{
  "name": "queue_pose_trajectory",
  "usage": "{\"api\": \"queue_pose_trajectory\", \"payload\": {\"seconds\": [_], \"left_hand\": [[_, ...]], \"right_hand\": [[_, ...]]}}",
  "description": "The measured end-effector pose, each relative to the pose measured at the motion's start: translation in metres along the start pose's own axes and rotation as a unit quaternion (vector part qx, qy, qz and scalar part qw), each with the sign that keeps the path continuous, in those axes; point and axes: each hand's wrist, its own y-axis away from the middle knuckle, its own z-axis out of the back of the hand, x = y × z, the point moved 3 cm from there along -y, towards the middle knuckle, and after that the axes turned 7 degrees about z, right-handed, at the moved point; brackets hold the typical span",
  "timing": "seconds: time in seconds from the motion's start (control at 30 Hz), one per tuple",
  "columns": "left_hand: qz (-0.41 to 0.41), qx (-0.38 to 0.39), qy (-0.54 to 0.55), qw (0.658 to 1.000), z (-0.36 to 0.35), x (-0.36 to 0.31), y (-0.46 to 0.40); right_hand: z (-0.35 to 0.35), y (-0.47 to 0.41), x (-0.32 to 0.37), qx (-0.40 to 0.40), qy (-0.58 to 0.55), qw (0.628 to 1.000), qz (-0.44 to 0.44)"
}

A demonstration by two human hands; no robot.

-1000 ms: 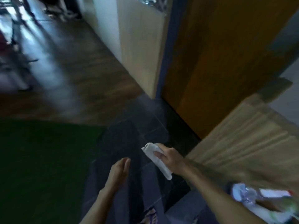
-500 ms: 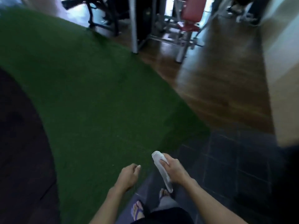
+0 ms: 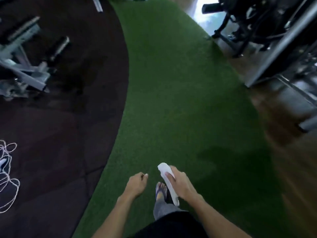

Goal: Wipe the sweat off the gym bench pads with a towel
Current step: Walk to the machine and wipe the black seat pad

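A folded white towel [image 3: 164, 170] is gripped in my right hand [image 3: 180, 184], low in the middle of the view; its lower end hangs below my wrist. My left hand [image 3: 136, 184] hangs beside it to the left, fingers loosely curled with nothing in them. I stand on a strip of green turf [image 3: 171, 100], one sandalled foot [image 3: 160, 191] showing between my hands. No bench pad is clearly in view.
A grey metal machine frame [image 3: 25, 66] stands on dark rubber flooring [image 3: 68, 134] at the left. A white cord [image 3: 7, 177] lies coiled at the far left. Dark gym machines [image 3: 265, 23] and a grey upright [image 3: 283, 45] stand on wooden floor at the right.
The view has swung left, away from the wall and door, onto the green turf. Both hands keep their places; my left hand's fingers have curled in. The towel stays in my right hand.
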Motion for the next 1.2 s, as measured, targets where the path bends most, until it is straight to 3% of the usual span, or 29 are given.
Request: {"api": "queue_pose_trajectory", "payload": {"seconds": [0.23,0.43,0.67,0.87,1.2], "left_hand": [[0.038,-0.048,0.046,0.997,0.09,-0.091,-0.101],[0.055,-0.034,0.098,0.993,0.17,-0.148,-0.212],[0.058,-0.026,0.071,0.995,0.324,-0.217,-0.358],[0.05,-0.036,0.127,0.99,0.44,-0.278,-0.462],[0.086,-0.07,0.191,0.975,0.632,-0.368,-0.688]], "right_hand": [[0.08,-0.149,0.046,0.047,0.042,0.997,0.037],[0.138,-0.294,0.097,0.063,0.047,0.996,0.045],[0.195,-0.487,0.185,0.044,0.049,0.996,0.058],[0.249,-0.637,0.269,0.029,0.048,0.996,0.073],[0.321,-0.941,0.382,0.071,0.074,0.989,0.103]]}}
